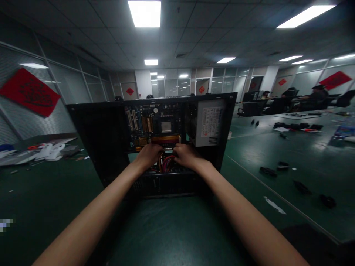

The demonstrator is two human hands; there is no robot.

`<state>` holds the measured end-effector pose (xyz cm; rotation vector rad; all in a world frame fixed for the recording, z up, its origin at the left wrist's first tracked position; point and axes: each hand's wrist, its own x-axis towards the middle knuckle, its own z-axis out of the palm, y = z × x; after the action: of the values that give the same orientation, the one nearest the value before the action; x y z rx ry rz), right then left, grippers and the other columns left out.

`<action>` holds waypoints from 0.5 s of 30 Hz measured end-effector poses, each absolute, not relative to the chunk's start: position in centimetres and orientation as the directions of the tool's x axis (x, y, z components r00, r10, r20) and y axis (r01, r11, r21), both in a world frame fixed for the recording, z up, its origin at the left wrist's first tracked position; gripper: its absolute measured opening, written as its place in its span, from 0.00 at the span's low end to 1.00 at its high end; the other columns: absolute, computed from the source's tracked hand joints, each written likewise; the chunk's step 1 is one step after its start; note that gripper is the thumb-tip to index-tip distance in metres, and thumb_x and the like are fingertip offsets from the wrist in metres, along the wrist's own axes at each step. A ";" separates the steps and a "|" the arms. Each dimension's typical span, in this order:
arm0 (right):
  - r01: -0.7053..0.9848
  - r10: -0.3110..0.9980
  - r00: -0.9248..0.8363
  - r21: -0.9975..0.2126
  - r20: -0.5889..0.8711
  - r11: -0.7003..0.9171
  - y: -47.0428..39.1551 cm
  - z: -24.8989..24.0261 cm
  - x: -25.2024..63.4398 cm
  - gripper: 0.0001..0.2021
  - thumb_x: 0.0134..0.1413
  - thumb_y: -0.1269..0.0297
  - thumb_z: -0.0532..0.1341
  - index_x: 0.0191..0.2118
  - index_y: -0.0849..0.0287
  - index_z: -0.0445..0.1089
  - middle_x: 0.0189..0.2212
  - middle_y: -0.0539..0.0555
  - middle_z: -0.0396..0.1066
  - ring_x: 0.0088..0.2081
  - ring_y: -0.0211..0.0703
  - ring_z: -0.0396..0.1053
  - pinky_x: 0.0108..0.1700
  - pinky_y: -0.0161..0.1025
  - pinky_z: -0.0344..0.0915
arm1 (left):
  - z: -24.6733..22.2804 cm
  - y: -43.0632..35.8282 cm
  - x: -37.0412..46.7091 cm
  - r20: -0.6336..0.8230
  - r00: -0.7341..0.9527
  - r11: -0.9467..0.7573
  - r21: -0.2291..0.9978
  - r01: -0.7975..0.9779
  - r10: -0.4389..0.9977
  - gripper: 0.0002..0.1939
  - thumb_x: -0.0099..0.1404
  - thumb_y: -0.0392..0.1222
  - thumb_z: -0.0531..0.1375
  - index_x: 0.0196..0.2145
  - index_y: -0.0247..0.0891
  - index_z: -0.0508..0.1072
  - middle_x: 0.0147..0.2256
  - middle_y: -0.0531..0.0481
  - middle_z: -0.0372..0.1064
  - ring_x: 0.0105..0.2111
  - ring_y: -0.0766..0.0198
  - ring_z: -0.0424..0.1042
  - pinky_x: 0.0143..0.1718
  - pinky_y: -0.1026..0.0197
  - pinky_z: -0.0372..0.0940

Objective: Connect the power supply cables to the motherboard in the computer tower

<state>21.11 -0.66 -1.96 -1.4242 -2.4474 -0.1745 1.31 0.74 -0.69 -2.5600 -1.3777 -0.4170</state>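
Note:
A black computer case stands open in front of me on the green table. Inside it shows a motherboard with a square metallic processor and several slots. At the board's lower edge, just below the reddish-orange memory slots, my left hand and my right hand face each other with fingers curled in. What lies in their fingertips is hidden; a thin pale strip shows between them. Red and dark cables bunch below. The silver power supply sits at the upper right.
Green tables stretch around the case. Papers and white scraps lie at the left. On the right are small black parts, a torn white strip and a dark pile. People sit farther back.

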 end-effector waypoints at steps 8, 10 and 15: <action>0.866 0.833 -0.461 -0.048 0.306 0.497 -1.0 -1.6 21.0 0.09 0.56 0.67 0.62 0.42 0.60 0.75 0.45 0.57 0.71 0.46 0.45 0.71 0.43 0.35 0.63 | -0.9 1.0 1.1 0.319 0.536 -0.526 -0.123 0.841 0.782 0.14 0.67 0.35 0.56 0.45 0.40 0.79 0.42 0.43 0.77 0.44 0.56 0.76 0.45 0.60 0.67; 0.867 0.835 -0.463 -0.042 0.299 0.496 -1.0 -1.6 20.9 0.09 0.57 0.67 0.61 0.42 0.61 0.75 0.45 0.57 0.71 0.47 0.45 0.70 0.43 0.35 0.63 | -0.9 1.0 1.2 0.321 0.546 -0.531 -0.142 0.835 0.774 0.13 0.68 0.35 0.55 0.45 0.39 0.78 0.43 0.43 0.77 0.44 0.56 0.76 0.44 0.60 0.68; 0.868 0.832 -0.462 -0.038 0.307 0.496 -1.0 -1.6 20.9 0.09 0.57 0.67 0.61 0.42 0.61 0.75 0.45 0.57 0.71 0.46 0.46 0.71 0.43 0.36 0.63 | -0.8 0.9 1.6 0.305 0.548 -0.510 -0.201 0.836 0.779 0.14 0.68 0.35 0.54 0.45 0.37 0.77 0.44 0.43 0.76 0.44 0.54 0.76 0.42 0.59 0.68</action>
<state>20.92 -1.02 -1.63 -1.4370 -2.4587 -0.1785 1.56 0.91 -0.77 -2.4645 -1.3317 -0.2502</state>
